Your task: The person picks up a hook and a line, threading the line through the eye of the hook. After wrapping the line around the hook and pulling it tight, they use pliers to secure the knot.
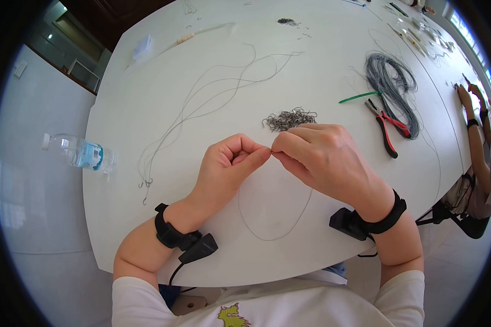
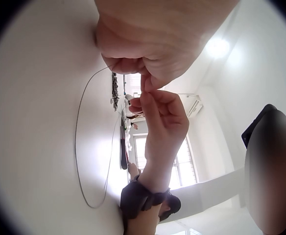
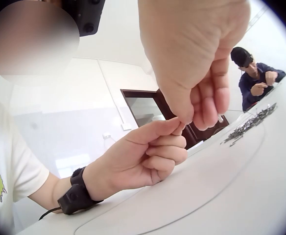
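Observation:
Both hands meet fingertip to fingertip above the table. My left hand point(image 1: 221, 166) pinches thin grey fishing line between thumb and index finger, its other fingers curled in. Thumb and fingers of my right hand point(image 1: 330, 158) pinch the line at the same spot. From the hands the fishing line point(image 1: 267, 240) hangs in a wide loop toward me; the left wrist view also shows this loop point(image 2: 76, 142). Whether a hook sits between the fingertips, I cannot tell. Just behind the right hand lies a pile of small metal fish hooks point(image 1: 289, 119).
Red-and-black pliers point(image 1: 386, 128), a green tie point(image 1: 360, 97) and a grey line bundle point(image 1: 390, 76) lie at right. Lines with hooks point(image 1: 145, 184) stretch across the left. A water bottle point(image 1: 87, 153) lies at the left edge. Another person's hands point(image 1: 465, 98) work at far right.

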`<action>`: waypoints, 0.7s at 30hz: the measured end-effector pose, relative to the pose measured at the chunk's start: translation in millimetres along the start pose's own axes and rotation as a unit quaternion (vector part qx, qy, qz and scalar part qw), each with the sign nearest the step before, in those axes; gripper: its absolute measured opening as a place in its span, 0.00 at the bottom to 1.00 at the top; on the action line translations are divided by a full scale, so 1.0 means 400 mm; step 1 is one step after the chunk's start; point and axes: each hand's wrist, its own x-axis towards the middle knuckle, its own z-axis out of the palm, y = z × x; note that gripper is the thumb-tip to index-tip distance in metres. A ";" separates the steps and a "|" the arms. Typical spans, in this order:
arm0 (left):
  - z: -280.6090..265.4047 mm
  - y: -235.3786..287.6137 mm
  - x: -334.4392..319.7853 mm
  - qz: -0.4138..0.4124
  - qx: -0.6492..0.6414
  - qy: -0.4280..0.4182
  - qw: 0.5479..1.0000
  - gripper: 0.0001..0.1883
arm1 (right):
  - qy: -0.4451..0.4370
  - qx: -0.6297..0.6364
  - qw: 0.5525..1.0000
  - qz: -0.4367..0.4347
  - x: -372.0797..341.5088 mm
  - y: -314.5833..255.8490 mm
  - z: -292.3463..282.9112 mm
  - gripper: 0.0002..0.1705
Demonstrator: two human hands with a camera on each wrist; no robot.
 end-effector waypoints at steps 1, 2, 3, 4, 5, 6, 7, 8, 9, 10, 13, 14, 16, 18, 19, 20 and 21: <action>0.000 -0.001 0.000 0.001 -0.002 -0.002 1.000 0.08 | 0.002 -0.001 1.000 -0.001 0.000 -0.001 0.000 0.10; 0.000 -0.002 0.000 0.001 -0.002 -0.001 1.000 0.08 | 0.005 -0.001 1.000 -0.001 0.001 -0.002 -0.001 0.10; -0.001 -0.003 0.001 0.003 0.003 -0.001 1.000 0.08 | 0.005 -0.002 1.000 -0.002 0.002 -0.002 -0.003 0.10; -0.001 -0.004 0.002 0.005 0.009 -0.001 1.000 0.08 | 0.000 -0.004 1.000 -0.004 0.003 -0.003 -0.007 0.09; -0.001 -0.006 0.002 0.005 0.009 -0.001 1.000 0.08 | -0.004 -0.006 1.000 -0.007 0.003 -0.004 -0.009 0.09; -0.001 -0.008 0.003 0.010 0.006 -0.006 1.000 0.08 | -0.004 -0.007 1.000 -0.006 0.003 -0.003 -0.010 0.09; -0.002 -0.009 0.003 0.016 0.002 -0.010 1.000 0.08 | 0.000 -0.006 1.000 -0.015 0.003 -0.001 -0.011 0.08; -0.002 -0.005 0.003 0.017 0.002 -0.010 1.000 0.08 | 0.003 -0.005 1.000 -0.023 0.003 0.000 -0.012 0.08; -0.001 0.003 0.003 -0.005 -0.013 -0.005 1.000 0.08 | 0.004 -0.005 1.000 -0.023 0.003 0.001 -0.014 0.08; -0.001 0.010 0.003 -0.027 -0.029 0.001 0.999 0.08 | -0.001 -0.010 1.000 -0.024 0.004 0.001 -0.016 0.08; 0.011 0.019 0.003 -0.020 -0.049 0.008 0.999 0.09 | -0.004 -0.017 1.000 -0.026 0.003 0.003 -0.016 0.08; 0.011 0.015 0.003 -0.020 -0.049 0.008 0.999 0.09 | -0.004 -0.020 0.999 -0.027 0.002 0.003 -0.016 0.09; 0.011 0.003 0.004 0.033 0.001 0.010 0.999 0.07 | 0.001 -0.020 0.999 -0.027 0.002 0.002 -0.014 0.09; 0.006 0.002 0.002 0.044 0.030 0.008 0.999 0.06 | 0.006 -0.019 0.999 -0.028 0.002 0.001 -0.015 0.09; 0.004 0.002 0.001 0.056 0.060 0.008 0.997 0.05 | -0.002 -0.023 0.999 -0.027 0.003 0.000 -0.017 0.09; 0.003 0.002 0.001 0.056 0.060 0.008 0.997 0.05 | -0.009 -0.026 0.999 -0.027 0.003 -0.001 -0.018 0.09; 0.002 0.002 0.002 0.056 0.072 0.013 0.996 0.05 | -0.009 -0.026 0.999 -0.027 0.003 -0.001 -0.017 0.09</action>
